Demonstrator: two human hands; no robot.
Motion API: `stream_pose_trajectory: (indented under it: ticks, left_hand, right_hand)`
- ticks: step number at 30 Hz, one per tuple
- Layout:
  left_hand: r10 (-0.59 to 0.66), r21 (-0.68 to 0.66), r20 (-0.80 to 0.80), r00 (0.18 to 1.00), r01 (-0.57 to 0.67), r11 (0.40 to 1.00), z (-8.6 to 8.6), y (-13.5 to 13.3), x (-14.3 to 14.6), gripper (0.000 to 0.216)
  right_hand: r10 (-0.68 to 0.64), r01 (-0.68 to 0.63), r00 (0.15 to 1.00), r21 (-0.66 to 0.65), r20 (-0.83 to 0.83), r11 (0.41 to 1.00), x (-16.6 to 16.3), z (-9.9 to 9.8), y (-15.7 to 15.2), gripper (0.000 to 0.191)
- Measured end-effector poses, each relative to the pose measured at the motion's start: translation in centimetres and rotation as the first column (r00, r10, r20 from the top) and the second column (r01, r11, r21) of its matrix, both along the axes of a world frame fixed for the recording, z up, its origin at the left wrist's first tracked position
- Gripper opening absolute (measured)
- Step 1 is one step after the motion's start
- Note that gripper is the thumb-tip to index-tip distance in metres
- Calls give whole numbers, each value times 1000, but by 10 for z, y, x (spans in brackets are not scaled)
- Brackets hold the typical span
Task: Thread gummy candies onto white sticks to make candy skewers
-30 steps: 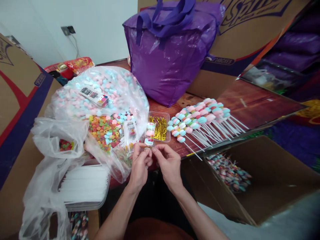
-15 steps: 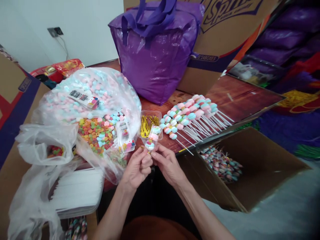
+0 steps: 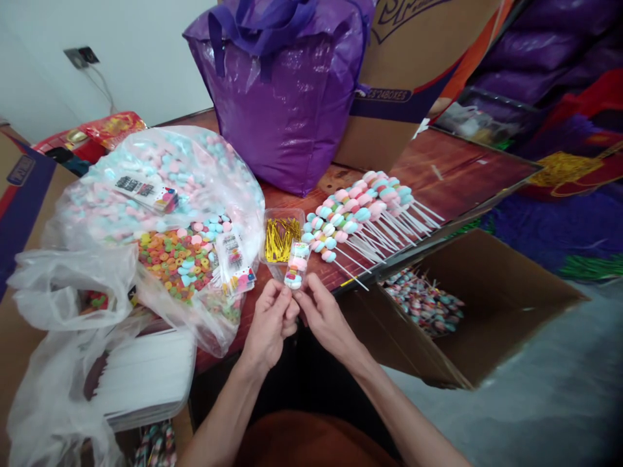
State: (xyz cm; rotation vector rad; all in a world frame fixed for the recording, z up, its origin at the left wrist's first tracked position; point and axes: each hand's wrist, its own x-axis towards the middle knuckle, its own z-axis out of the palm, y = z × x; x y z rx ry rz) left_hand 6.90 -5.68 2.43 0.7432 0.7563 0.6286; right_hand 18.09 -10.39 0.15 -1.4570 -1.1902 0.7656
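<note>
A wrapped marshmallow candy skewer, in a printed clear sleeve with pink, white and coloured pieces, stands nearly upright above my fingertips. My left hand is closed around its lower end, thumb against curled fingers. The thumb and fingers of my right hand pinch at the same spot from the other side. Whatever lies between the fingertips is hidden. Just behind the skewer is a clear plastic tub of gold twist ties. Unwrapped marshmallow skewers on white sticks lie in a pile to the right.
A large bag of marshmallows and ring-shaped gummies lies left, with printed sleeves on it. White sticks sit nearer me. A purple bag stands behind. Below the table's right edge, a cardboard box contains wrapped skewers.
The whole view has shifted, so the table's things sit farther left. Both hands stay together at the skewer's lower end, and the skewer looks slightly more upright.
</note>
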Motion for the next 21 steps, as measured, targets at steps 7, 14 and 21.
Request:
stream_pose_trajectory:
  ticks: [7, 14, 21]
  left_hand:
    - [89, 348, -168, 982, -26, 937, -16, -4, 2, 29]
    - [202, 527, -264, 943, -34, 849, -22, -1, 2, 20]
    - [109, -99, -19, 994, -110, 989, -12, -1, 12, 41]
  right_hand:
    - [-125, 114, 984, 92, 125, 989, -3, 1, 0, 16]
    - [-240, 224, 906, 87, 350, 971, -7, 8, -5, 16]
    - [-160, 158, 983, -30, -89, 987, -1, -2, -14, 20]
